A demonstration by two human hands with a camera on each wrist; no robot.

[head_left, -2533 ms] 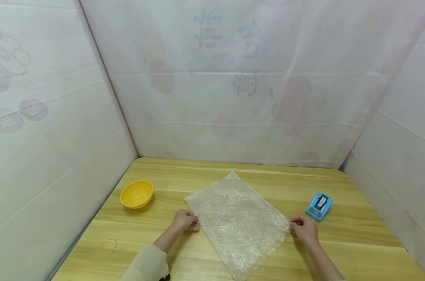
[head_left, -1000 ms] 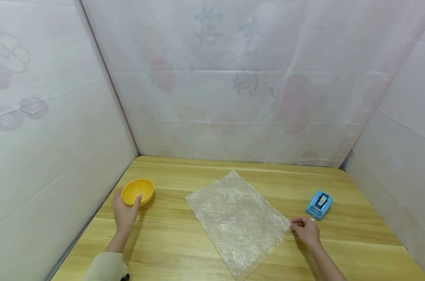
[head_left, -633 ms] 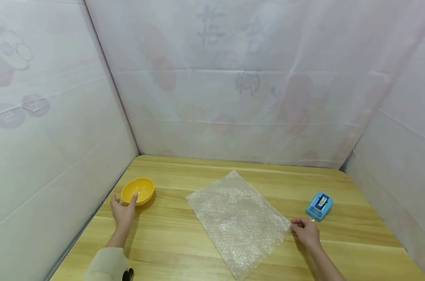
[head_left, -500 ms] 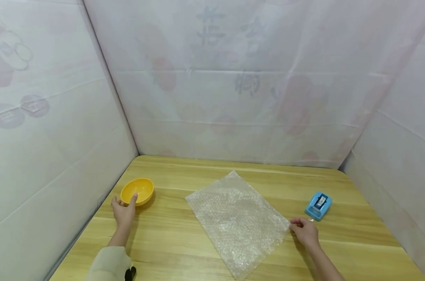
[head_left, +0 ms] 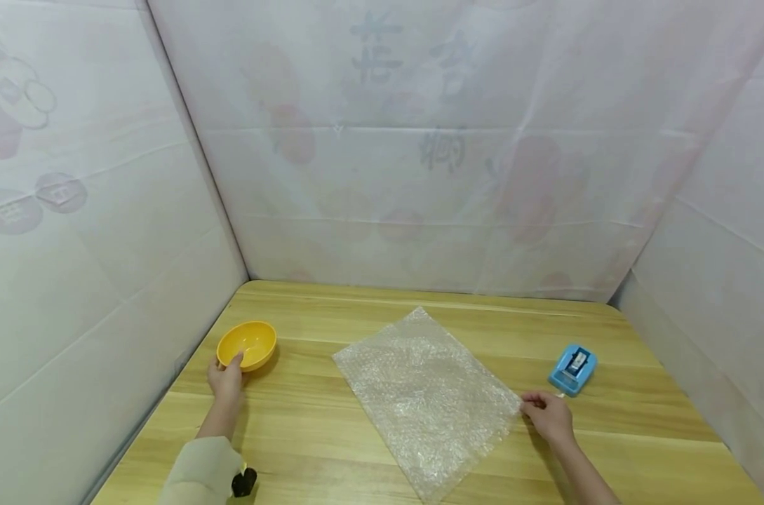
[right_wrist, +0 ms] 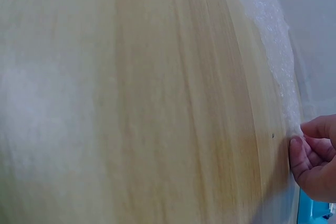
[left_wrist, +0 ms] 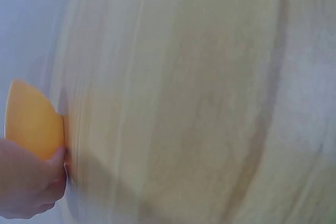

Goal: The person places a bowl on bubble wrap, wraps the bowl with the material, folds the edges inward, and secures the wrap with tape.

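In the head view a yellow bowl [head_left: 247,346] stands upright at the left of the wooden table. My left hand [head_left: 226,379] holds its near side, the thumb at the rim and the other fingers mostly hidden by the bowl. From the left wrist view, that hand [left_wrist: 32,179] is against the bowl's outer wall [left_wrist: 32,121], close to its foot. A square sheet of clear bubble wrap [head_left: 429,400] lies flat at mid-table, turned cornerwise. My right hand [head_left: 551,415] pinches its right corner, and the bubble wrap [right_wrist: 270,40] runs up from those fingertips in the right wrist view.
A small blue device [head_left: 572,370] with a dark insert and a pale strip at its near end sits just beyond my right hand. Pale printed cloth walls [head_left: 382,175] enclose the table [head_left: 306,435] at the back and both sides.
My left hand has left the bubble wrap's left edge and moved left to the bowl, where its fingers have closed in on the near side. Right hand and sheet stay in place.
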